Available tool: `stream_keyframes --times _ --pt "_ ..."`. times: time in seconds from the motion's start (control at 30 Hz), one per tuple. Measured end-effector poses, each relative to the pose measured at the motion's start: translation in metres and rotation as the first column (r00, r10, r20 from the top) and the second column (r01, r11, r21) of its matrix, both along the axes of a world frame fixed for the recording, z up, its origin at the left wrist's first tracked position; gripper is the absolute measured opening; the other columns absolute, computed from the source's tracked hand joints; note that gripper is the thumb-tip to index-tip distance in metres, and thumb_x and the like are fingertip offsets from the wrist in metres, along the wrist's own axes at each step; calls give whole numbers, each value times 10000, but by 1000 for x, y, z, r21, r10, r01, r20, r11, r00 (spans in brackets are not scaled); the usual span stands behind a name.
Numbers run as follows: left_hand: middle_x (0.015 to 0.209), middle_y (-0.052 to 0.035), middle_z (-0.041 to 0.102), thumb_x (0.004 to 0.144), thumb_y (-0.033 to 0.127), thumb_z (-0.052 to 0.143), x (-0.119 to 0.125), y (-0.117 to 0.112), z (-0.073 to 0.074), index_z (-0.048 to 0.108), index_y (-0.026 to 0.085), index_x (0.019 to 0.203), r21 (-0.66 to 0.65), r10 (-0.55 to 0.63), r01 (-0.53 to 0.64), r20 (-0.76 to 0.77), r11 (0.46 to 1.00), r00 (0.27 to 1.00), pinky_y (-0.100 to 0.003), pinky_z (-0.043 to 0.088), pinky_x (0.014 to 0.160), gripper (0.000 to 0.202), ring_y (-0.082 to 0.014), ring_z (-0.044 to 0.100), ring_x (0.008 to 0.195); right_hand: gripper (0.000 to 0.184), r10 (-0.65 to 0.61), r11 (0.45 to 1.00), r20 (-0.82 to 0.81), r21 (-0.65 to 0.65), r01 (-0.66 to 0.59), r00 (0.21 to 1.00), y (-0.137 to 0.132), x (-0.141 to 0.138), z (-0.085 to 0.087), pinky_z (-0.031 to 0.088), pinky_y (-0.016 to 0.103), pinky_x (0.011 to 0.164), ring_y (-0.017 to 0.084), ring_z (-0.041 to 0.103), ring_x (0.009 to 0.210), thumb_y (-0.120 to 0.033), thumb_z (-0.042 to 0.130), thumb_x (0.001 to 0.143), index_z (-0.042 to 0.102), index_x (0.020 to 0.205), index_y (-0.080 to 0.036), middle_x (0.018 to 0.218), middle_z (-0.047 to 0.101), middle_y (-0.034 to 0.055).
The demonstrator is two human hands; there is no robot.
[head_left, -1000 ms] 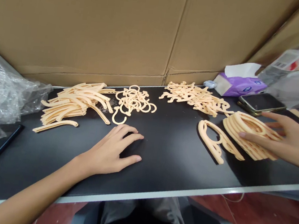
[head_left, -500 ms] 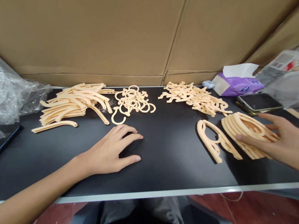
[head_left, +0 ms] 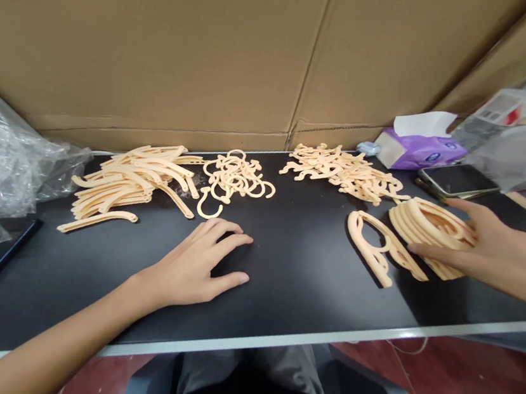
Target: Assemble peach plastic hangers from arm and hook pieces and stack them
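Observation:
My left hand (head_left: pixel 202 263) lies on the black table with its fingers spread and nothing in it. Just beyond its fingertips are loose beige hanger hooks (head_left: pixel 239 178), and one separate hook (head_left: pixel 209 204) lies closest to them. At the right, my right hand (head_left: pixel 482 246) grips a stack of folded beige hangers (head_left: pixel 412 231), thumb along the near side and fingers at the far side. Part of the stack is hidden behind this hand. Left of the stack, a single folded hanger (head_left: pixel 371 252) lies flat, its two arms slightly apart.
Curved hanger arms (head_left: pixel 125 180) are heaped at the left, with smaller wavy pieces (head_left: pixel 343 171) at the back. A purple tissue pack (head_left: pixel 422 149) and a phone (head_left: pixel 459 179) sit back right. Bubble wrap (head_left: pixel 1 178) covers the left end; cardboard (head_left: pixel 190 47) walls the back.
My right hand has shifted slightly left over the stack, and the upper hangers under it now sit more in line with those below. My left hand has stayed put.

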State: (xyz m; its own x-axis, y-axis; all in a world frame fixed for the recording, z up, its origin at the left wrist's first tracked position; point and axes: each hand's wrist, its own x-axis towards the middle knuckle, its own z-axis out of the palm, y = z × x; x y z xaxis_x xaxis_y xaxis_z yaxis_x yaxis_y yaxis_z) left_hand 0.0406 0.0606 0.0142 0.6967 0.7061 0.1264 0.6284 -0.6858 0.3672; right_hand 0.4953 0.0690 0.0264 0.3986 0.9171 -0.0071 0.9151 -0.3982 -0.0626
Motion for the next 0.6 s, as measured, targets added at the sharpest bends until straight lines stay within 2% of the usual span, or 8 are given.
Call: stream_keyframes --times 0.1,0.4,0.6 --pt "1358 -117 523 964 460 576 0 0 0 530 215 1354 1 1 -1 -3 1000 1000 -461 422 1100 463 -268 477 1258 1112 -9 1000 4 -7 9 1000 3 3 -2 474 404 723 375 669 875 -824 680 560 383 1483 -280 1041 710 145" --pt "1353 -107 522 966 443 579 0 0 1 529 218 1359 -3 3 -3 -7 1000 1000 -454 419 1101 456 -260 467 1259 981 37 999 26 27 -38 999 3 2 -4 440 390 683 304 632 751 -696 702 683 395 1494 -238 1042 710 179" --pt "1348 -111 523 966 443 579 2 1 1 528 215 1358 5 1 -1 -3 1000 1000 -457 422 1097 456 -262 470 1255 975 37 997 28 66 -38 999 6 1 -6 419 394 654 277 621 704 -677 733 690 426 1497 -223 1046 717 211"
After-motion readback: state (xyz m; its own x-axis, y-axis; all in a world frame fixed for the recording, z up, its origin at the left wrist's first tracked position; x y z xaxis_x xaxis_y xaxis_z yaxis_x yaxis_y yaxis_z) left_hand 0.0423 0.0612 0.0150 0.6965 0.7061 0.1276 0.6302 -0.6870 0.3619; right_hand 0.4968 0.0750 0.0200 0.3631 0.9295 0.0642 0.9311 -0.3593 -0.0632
